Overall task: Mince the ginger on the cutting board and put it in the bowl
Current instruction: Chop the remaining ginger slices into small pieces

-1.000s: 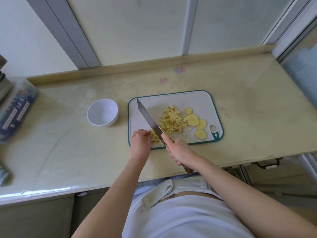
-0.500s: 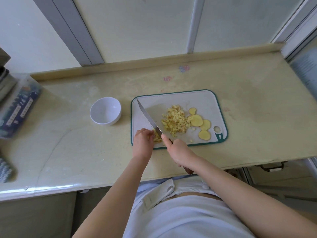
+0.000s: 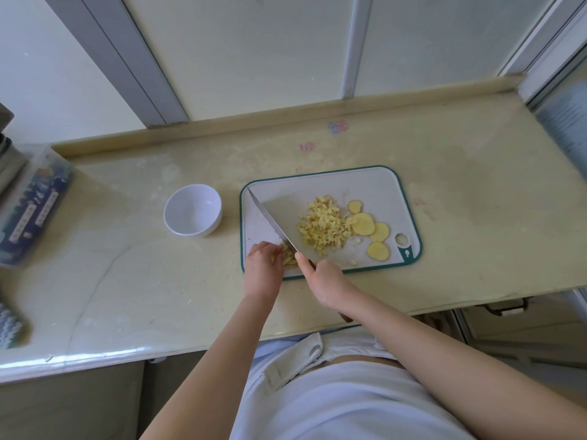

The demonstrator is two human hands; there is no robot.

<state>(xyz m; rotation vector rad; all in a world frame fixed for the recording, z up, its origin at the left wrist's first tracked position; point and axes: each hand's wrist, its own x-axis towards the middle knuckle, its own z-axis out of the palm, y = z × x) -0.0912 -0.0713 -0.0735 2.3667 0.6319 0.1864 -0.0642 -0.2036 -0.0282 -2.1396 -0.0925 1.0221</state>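
Observation:
A white cutting board with a green rim (image 3: 374,182) lies on the counter. On it sit a heap of diced ginger (image 3: 322,228) and several round ginger slices (image 3: 365,224) to its right. My right hand (image 3: 324,279) grips the handle of a long knife (image 3: 270,222), whose blade slants across the board's left part with its tip at the far left corner. My left hand (image 3: 263,265) presses on ginger strips (image 3: 289,257) at the board's near left corner, right beside the blade. An empty white bowl (image 3: 192,214) stands left of the board.
A clear box with dark blue packets (image 3: 30,206) stands at the counter's left end. The counter's front edge runs close to my body. A raised ledge and window frames (image 3: 349,46) bound the counter's far side. A cabinet handle (image 3: 505,309) shows below right.
The knife blade has dropped a little onto the ginger strips under my left hand. The camera view has shifted slightly; the heap, slices and bowl have stayed put.

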